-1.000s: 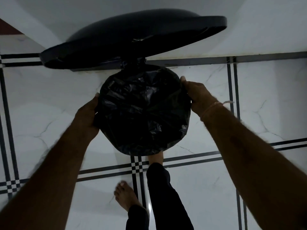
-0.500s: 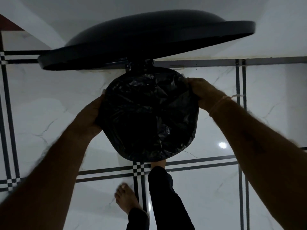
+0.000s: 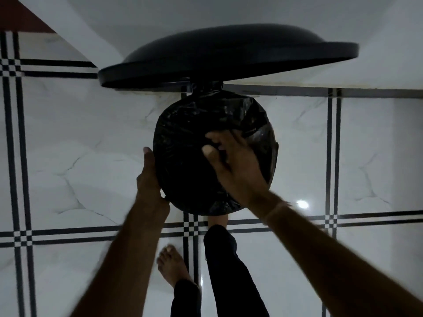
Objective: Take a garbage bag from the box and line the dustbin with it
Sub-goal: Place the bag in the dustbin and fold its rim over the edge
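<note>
The bag (image 3: 183, 156), black and crinkled, lay over the round mouth of the bin (image 3: 272, 143), its plastic spread across the opening and folded down around the rim. Nothing but the bag showed inside the bin; how deep the plastic sagged could not be told in the dim light. The bin stood on the floor (image 3: 80, 145), seen from straight above, with its lid (image 3: 229, 56) tipped up open at the far side, joined at a hinge just past the rim.

The left hand (image 3: 148, 177) was pressed flat against the near-left side of the rim, fingers together and thumb along the bag's edge; whether it gripped the plastic could not be told. The right hand (image 3: 231, 163) lay over the right half of the mouth, fingers curled and pinched on a fold of the bag near the middle.

Below the bin, 1 foot (image 3: 170, 264) rested bare on the white marble tile beside a dark trouser leg (image 3: 226, 271), and the toes of the other foot touched the bin's base. Black and white checked bands crossed the floor.
</note>
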